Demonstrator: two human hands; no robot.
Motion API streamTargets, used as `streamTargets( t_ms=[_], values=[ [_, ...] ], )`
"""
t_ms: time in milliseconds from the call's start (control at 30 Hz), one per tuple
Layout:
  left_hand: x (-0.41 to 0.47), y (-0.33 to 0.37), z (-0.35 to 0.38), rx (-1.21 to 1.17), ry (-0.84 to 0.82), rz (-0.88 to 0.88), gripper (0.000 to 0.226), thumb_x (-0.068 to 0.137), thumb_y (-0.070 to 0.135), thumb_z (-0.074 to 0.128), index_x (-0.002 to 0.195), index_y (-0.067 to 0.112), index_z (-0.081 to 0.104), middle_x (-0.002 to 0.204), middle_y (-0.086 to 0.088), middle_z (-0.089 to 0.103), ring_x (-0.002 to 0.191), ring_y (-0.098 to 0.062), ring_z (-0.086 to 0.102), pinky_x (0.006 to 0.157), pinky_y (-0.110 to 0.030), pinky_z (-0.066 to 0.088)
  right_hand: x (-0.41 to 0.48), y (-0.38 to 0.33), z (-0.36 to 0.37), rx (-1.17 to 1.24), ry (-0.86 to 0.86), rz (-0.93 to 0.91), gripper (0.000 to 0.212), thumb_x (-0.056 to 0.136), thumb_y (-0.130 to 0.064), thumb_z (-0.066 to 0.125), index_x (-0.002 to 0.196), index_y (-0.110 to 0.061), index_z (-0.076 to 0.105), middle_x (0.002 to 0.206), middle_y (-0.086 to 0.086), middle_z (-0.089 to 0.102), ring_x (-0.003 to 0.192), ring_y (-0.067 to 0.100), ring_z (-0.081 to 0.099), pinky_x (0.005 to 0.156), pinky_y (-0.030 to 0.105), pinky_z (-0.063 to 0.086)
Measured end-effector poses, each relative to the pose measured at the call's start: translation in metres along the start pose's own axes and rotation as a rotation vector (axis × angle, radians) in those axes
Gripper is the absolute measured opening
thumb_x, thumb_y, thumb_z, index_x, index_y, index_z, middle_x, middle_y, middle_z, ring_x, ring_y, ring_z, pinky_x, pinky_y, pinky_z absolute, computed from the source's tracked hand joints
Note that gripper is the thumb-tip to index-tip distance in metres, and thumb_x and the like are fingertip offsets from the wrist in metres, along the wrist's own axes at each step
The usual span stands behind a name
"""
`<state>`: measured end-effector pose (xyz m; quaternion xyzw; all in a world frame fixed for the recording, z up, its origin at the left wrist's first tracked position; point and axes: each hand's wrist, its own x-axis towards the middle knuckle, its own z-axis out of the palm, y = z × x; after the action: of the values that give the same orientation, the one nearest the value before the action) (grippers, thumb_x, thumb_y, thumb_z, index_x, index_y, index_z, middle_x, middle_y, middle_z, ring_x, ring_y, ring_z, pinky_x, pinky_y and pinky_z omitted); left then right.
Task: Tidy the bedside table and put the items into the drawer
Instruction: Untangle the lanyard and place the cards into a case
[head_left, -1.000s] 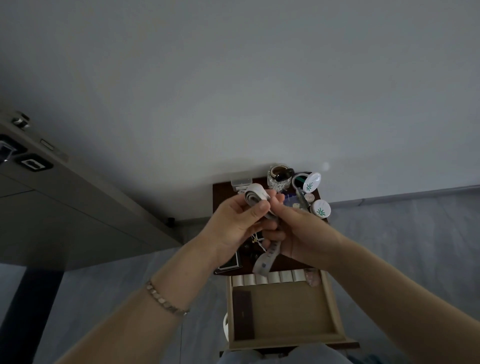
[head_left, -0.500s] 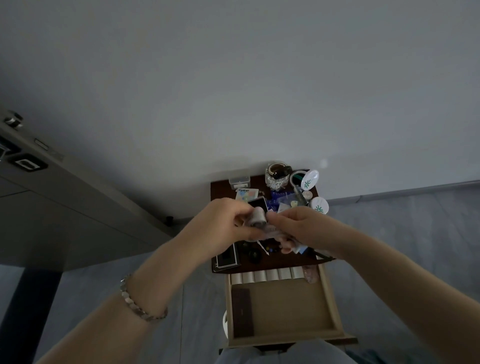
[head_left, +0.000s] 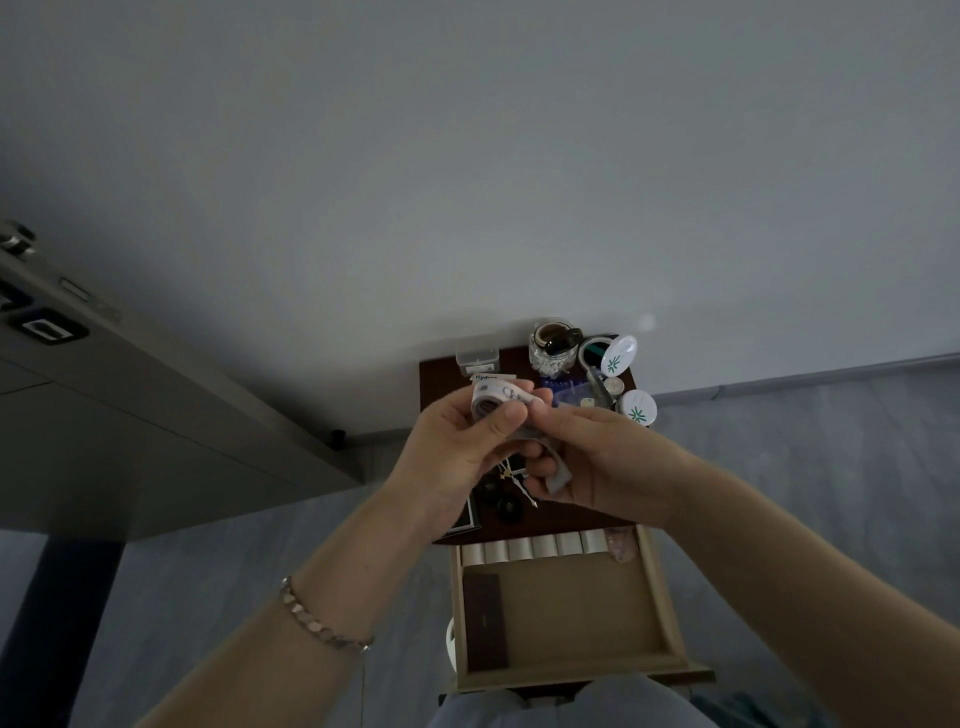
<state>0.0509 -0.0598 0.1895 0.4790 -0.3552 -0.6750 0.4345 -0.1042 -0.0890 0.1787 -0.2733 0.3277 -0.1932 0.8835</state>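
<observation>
In the head view, a white soft measuring tape (head_left: 491, 401), partly wound into a roll, is held up in the air above the far half of the dark brown bedside worktop (head_left: 441, 374). The left hand (head_left: 462, 452) grips the roll, thumb pressed on its near side and fingers curled behind it. The right hand (head_left: 608, 457) meets it from the right, fingertips pinching the strip just beside the roll. The tape's loose grey tail runs down through its curled lower fingers and sticks out below them. The two hands touch at the tape.

Below and nearer, the pale wooden drawer (head_left: 660, 597) stands pulled open. It holds a row of white cylinders (head_left: 535, 546) along its far edge and a flat dark brown case (head_left: 485, 621) at its left side. At the far right of the worktop stand a glass jar (head_left: 553, 351) and two round white lids with a green motif (head_left: 618, 354).
</observation>
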Motion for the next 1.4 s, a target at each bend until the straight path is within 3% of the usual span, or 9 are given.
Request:
streamTargets(
  t_ms=[200, 467, 600, 767, 867, 1000, 1133, 1233, 1400],
  values=[
    [0.007, -0.007, -0.009, -0.134, 0.212, -0.127, 0.029, 0.063, 0.025, 0.062, 0.088, 0.01, 0.064, 0.082, -0.004, 0.074, 0.082, -0.018, 0.069, 0.072, -0.03, 0.059, -0.001, 0.0, -0.01, -0.257, 0.277, -0.101, 0.014, 0.082, -0.007, 0.063, 0.093, -0.014, 0.061, 0.064, -0.003, 0.065, 0.052, 0.004, 0.056, 0.064, 0.024, 0.057],
    [0.011, -0.009, -0.023, -0.118, 0.165, -0.196, 0.031, 0.064, 0.024, 0.061, 0.09, 0.008, 0.062, 0.077, -0.005, 0.074, 0.072, -0.015, 0.071, 0.063, -0.026, 0.059, 0.001, 0.005, -0.014, -0.13, 0.143, -0.212, 0.025, 0.067, -0.009, 0.063, 0.092, -0.011, 0.065, 0.074, 0.002, 0.068, 0.064, 0.01, 0.064, 0.062, 0.021, 0.055],
    [0.009, -0.01, -0.027, -0.003, 0.081, -0.231, 0.032, 0.065, 0.024, 0.061, 0.092, 0.008, 0.063, 0.078, -0.004, 0.074, 0.072, -0.014, 0.071, 0.064, -0.025, 0.059, 0.004, 0.01, -0.015, -0.382, 0.186, -0.261, 0.018, 0.078, -0.002, 0.061, 0.09, -0.015, 0.067, 0.082, 0.002, 0.072, 0.077, 0.014, 0.068, 0.068, 0.02, 0.055],
    [0.009, -0.01, -0.031, 0.106, -0.072, -0.319, 0.031, 0.067, 0.025, 0.061, 0.094, 0.011, 0.063, 0.079, -0.005, 0.074, 0.075, -0.016, 0.072, 0.063, -0.024, 0.058, 0.013, 0.017, -0.01, -0.714, 0.274, -0.451, 0.017, 0.082, -0.003, 0.062, 0.079, -0.019, 0.063, 0.083, -0.013, 0.065, 0.076, -0.007, 0.061, 0.07, 0.009, 0.048],
    [0.011, -0.014, -0.036, 0.127, -0.184, -0.388, 0.034, 0.067, 0.027, 0.062, 0.096, 0.011, 0.063, 0.081, -0.006, 0.073, 0.078, -0.018, 0.071, 0.066, -0.026, 0.058, 0.019, 0.027, -0.014, -0.586, 0.204, -0.377, 0.016, 0.08, 0.0, 0.062, 0.082, -0.015, 0.061, 0.113, -0.009, 0.061, 0.102, -0.003, 0.059, 0.089, 0.02, 0.049],
    [0.017, -0.031, -0.047, 0.128, -0.375, -0.536, 0.04, 0.061, 0.04, 0.07, 0.09, 0.013, 0.066, 0.085, -0.004, 0.073, 0.08, -0.015, 0.07, 0.063, -0.021, 0.055, 0.027, 0.043, -0.026, -0.32, 0.109, -0.217, 0.036, 0.075, 0.008, 0.062, 0.102, -0.013, 0.055, 0.108, 0.004, 0.067, 0.098, 0.014, 0.065, 0.079, 0.026, 0.054],
    [0.031, -0.064, -0.069, -0.008, -0.518, -0.687, 0.062, 0.048, 0.054, 0.082, 0.093, 0.015, 0.064, 0.087, -0.001, 0.073, 0.078, -0.009, 0.069, 0.061, -0.016, 0.051, 0.046, 0.062, -0.041, -0.351, 0.113, -0.11, 0.043, 0.064, -0.006, 0.067, 0.106, -0.018, 0.06, 0.105, 0.002, 0.069, 0.098, 0.018, 0.065, 0.08, 0.027, 0.054],
    [0.041, -0.09, -0.088, -0.094, -0.494, -0.793, 0.074, 0.043, 0.055, 0.084, 0.097, 0.012, 0.057, 0.083, 0.0, 0.073, 0.072, -0.006, 0.068, 0.058, -0.014, 0.048, 0.068, 0.078, -0.048, -0.345, 0.158, -0.08, 0.032, 0.068, 0.001, 0.067, 0.095, -0.014, 0.064, 0.084, -0.001, 0.072, 0.081, 0.029, 0.064, 0.069, 0.025, 0.056],
    [0.066, -0.134, -0.128, -0.091, -0.142, -0.841, 0.043, 0.077, 0.038, 0.055, 0.11, 0.01, 0.056, 0.087, -0.004, 0.073, 0.076, -0.012, 0.069, 0.059, -0.02, 0.051, 0.126, 0.114, -0.074, -0.37, 0.376, -0.04, 0.03, 0.072, 0.007, 0.068, 0.089, -0.017, 0.065, 0.08, -0.003, 0.072, 0.075, 0.006, 0.069, 0.064, 0.017, 0.053]
  ],
)
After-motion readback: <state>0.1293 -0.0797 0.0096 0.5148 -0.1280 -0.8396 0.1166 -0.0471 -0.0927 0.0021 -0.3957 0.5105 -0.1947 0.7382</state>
